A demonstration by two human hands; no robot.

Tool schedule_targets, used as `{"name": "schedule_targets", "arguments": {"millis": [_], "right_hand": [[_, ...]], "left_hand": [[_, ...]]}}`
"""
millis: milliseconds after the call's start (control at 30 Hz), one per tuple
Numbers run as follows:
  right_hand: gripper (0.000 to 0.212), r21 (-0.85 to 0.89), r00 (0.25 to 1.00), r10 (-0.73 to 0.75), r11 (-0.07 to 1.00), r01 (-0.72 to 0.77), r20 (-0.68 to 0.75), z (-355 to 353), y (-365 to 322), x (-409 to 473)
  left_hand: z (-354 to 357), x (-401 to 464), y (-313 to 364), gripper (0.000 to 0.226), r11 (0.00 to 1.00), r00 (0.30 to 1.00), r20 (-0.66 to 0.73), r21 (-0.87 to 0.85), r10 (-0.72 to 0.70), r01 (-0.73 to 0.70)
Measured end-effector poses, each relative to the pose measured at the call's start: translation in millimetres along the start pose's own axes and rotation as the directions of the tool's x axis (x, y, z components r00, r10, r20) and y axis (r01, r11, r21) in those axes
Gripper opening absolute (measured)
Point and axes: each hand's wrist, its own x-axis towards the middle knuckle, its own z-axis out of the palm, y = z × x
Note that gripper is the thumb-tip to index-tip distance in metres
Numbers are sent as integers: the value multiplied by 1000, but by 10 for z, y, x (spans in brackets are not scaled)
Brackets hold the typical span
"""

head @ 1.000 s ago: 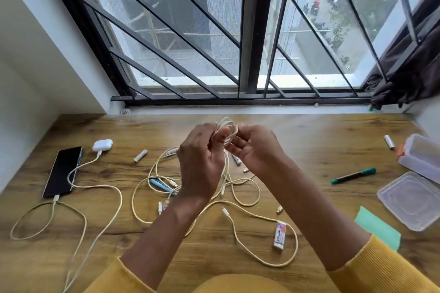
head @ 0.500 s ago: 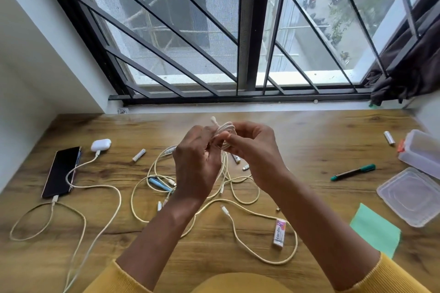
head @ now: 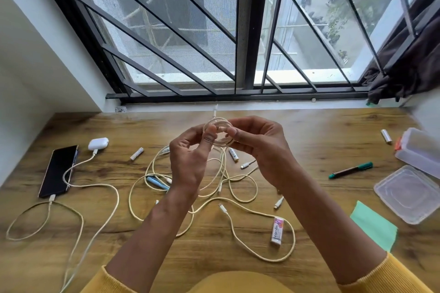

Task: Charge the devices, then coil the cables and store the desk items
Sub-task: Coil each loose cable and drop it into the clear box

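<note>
Here, entries as observed:
Left hand (head: 188, 159): raised above the desk (head: 309, 126); grip narrow, thumb and fingers pinched the near side of a small coil (head: 217, 132) of cream cable.
Right hand (head: 259, 147): grip curled round the coil's right side.
Coil: held in the air between both hands, one plug end pointing up toward the window.
Loose cables (head: 238, 188): tangled on the desk beneath the hands.
Phone (head: 58, 171): flat at the left, a cable in its near end.
Earbud case (head: 98, 144): just beyond the phone, also cabled.
Eraser (head: 277, 231): near right, inside a cable loop.
Pen (head: 350, 170): right, near a clear box (head: 419, 152) and lid (head: 409, 194).
</note>
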Motion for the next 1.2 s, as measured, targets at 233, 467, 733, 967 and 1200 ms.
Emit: {"name": "schedule_targets", "arguments": {"millis": [233,467,733,967,1200], "right_hand": [[20,-120,995,-87,989,82,-38,-12,12,50],[17,-94,995,-102,991,100,-17,-15,44,73],[17,-32,998,-56,998,57,33,6,47,78],[16,-61,999,-27,998,29,36,46,41,115],[11,-170,999,-29,985,24,-27,72,42,143]], "left_hand": [[-14,1,18,20,971,975,102,-112,-199,210],[-25,-56,92,27,901,888,327,-180,-324,395],[-40,-2,196,33,802,836,422,-325,-352,502],[-44,88,212,40,816,900,341,-416,-270,402],[-37,70,177,42,895,960,230,-378,-157,237]]}}
